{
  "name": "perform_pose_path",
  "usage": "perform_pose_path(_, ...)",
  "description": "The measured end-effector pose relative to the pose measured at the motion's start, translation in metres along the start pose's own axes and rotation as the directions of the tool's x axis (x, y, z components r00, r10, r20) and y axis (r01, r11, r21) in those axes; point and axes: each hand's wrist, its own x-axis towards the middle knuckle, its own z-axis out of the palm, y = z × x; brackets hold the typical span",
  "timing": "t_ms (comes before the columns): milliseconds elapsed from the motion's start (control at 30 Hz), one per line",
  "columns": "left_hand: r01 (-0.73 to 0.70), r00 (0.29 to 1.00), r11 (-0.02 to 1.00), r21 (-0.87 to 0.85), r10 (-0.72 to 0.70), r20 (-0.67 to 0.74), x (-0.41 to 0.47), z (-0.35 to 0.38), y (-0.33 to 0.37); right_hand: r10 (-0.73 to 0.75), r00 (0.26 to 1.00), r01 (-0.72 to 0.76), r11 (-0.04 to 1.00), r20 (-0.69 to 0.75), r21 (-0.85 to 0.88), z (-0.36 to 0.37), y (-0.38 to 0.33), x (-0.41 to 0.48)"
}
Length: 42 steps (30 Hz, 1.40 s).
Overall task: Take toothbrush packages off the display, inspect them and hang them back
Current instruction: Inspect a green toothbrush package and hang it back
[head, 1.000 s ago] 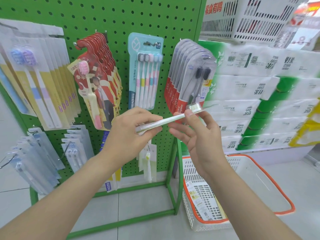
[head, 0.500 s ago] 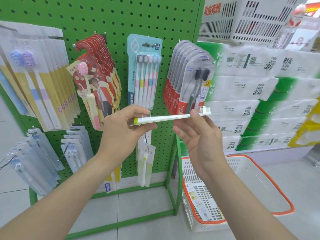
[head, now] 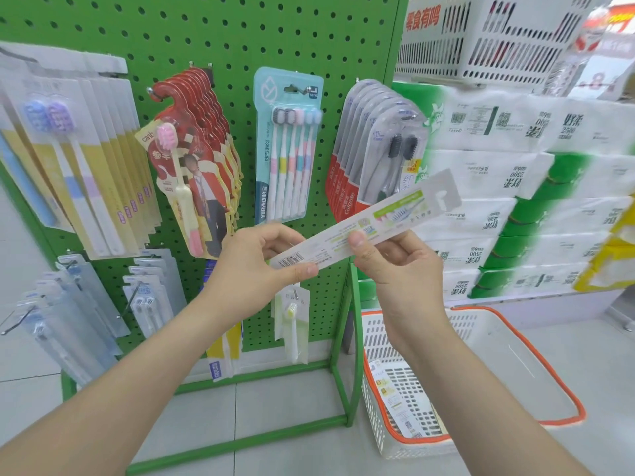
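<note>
Flipped since a moment ago, the toothbrush package (head: 395, 214) shows its barcode side before the pegboard (head: 240, 36). Left grip (head: 251, 269) and right grip (head: 402, 273) pinch it; inspection seems midway, rehanging remains.

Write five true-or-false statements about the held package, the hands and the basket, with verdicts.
1. The left hand and the right hand both grip the package. True.
2. The package's barcode side faces the camera. True.
3. The package hangs on the pegboard. False: it is held in front of it.
4. The barcode end sits by the right hand. False: the left hand pinches it.
5. The basket stands left of the pegboard. False: it stands to its right.
</note>
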Motion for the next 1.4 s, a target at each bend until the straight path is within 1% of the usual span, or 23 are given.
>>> perform_pose_path(100, 0.062, 0.994, 0.998, -0.019, -0.060, 0.096, 0.001, 0.000, 0.000, -0.038, 0.998, 0.040, 0.997, 0.040, -0.060, 0.001, 0.003, 0.000)
perform_pose_path(200, 0.130, 0.980, 0.979, -0.155, -0.103, 0.171, 0.000, 0.001, 0.003, -0.024, 0.997, 0.037, 0.984, 0.079, -0.176, 0.002, 0.008, -0.001)
perform_pose_path(267, 0.160, 0.981, 0.959, -0.233, -0.128, 0.148, 0.001, 0.001, 0.004, 0.013, 0.992, 0.020, 0.966, 0.125, -0.258, 0.002, 0.010, -0.002)
perform_pose_path(367, 0.186, 0.982, 0.905, -0.383, -0.156, 0.108, 0.003, 0.002, 0.008, 0.083, 0.968, 0.006, 0.936, 0.236, -0.353, 0.003, 0.010, -0.004)
perform_pose_path(400, 0.189, 0.982, 0.895, -0.405, -0.164, 0.095, 0.002, 0.003, 0.010, 0.096, 0.961, 0.008, 0.929, 0.261, -0.371, 0.003, 0.011, -0.004)
perform_pose_path(500, 0.205, 0.979, 0.879, -0.431, -0.192, 0.073, 0.002, 0.003, 0.011, 0.134, 0.944, -0.011, 0.926, 0.301, -0.377, 0.002, 0.011, -0.003)
perform_pose_path(633, 0.268, 0.963, 0.843, -0.466, -0.248, 0.106, 0.002, 0.003, 0.013, 0.166, 0.924, 0.002, 0.899, 0.344, -0.438, -0.001, 0.012, -0.001)
perform_pose_path(767, 0.279, 0.953, 0.827, -0.488, -0.300, 0.037, 0.004, 0.002, 0.012, 0.243, 0.897, 0.000, 0.836, 0.370, -0.549, -0.003, 0.014, -0.001)
perform_pose_path(833, 0.290, 0.949, 0.829, -0.479, -0.313, 0.034, 0.004, 0.002, 0.011, 0.262, 0.892, 0.007, 0.806, 0.368, -0.592, -0.004, 0.018, 0.000)
perform_pose_path(900, 0.317, 0.941, 0.807, -0.498, -0.333, 0.059, 0.003, 0.003, 0.012, 0.258, 0.901, 0.006, 0.797, 0.349, -0.603, -0.006, 0.022, 0.002)
perform_pose_path(967, 0.352, 0.927, 0.759, -0.549, -0.363, 0.093, 0.003, 0.004, 0.013, 0.256, 0.909, -0.002, 0.792, 0.329, -0.610, -0.007, 0.023, 0.004)
perform_pose_path(1067, 0.392, 0.903, 0.646, -0.655, -0.408, 0.139, 0.004, 0.005, 0.013, 0.256, 0.919, -0.012, 0.780, 0.300, -0.626, -0.008, 0.023, 0.005)
perform_pose_path(1133, 0.407, 0.890, 0.594, -0.694, -0.428, 0.156, 0.005, 0.004, 0.012, 0.254, 0.922, -0.014, 0.774, 0.291, -0.633, -0.008, 0.021, 0.005)
perform_pose_path(1400, 0.440, 0.871, 0.489, -0.753, -0.437, 0.225, 0.005, 0.003, 0.013, 0.271, 0.938, -0.076, 0.768, 0.215, -0.636, -0.008, 0.013, 0.004)
